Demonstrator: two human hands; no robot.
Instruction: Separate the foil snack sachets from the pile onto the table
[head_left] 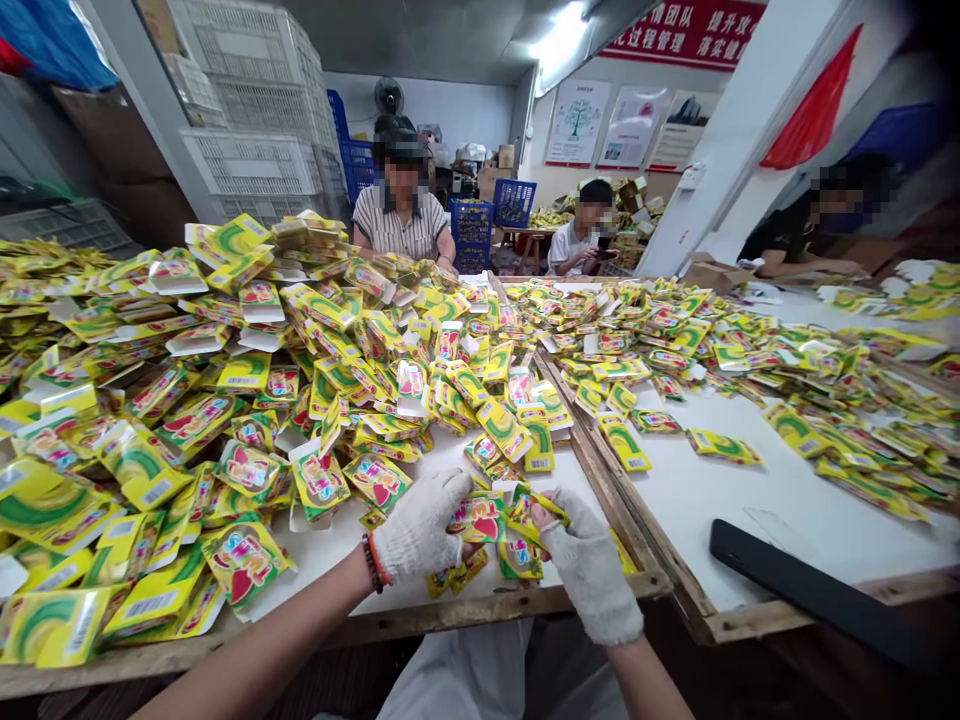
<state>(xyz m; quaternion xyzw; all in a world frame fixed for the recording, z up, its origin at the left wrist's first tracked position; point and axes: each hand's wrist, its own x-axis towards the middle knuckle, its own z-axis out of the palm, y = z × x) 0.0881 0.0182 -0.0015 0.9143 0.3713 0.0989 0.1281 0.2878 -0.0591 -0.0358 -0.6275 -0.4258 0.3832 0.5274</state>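
Both my hands wear white knit gloves and meet near the front edge of the white table (420, 590). My left hand (420, 525) is closed on a small colourful sachet (478, 517) with a red and green print. My right hand (589, 565) is closed on a yellow sachet (541, 507), with another packet (519, 557) just below the fingers. A beaded bracelet sits on my left wrist. A big heap of yellow and green packets (225, 400) covers the table to the left and ahead.
A second white table (750, 500) adjoins on the right, strewn with more packets, with a black flat bar (810, 590) near its front edge. Three people sit at the far side. White crates (255, 110) and blue crates (495, 205) are stacked behind.
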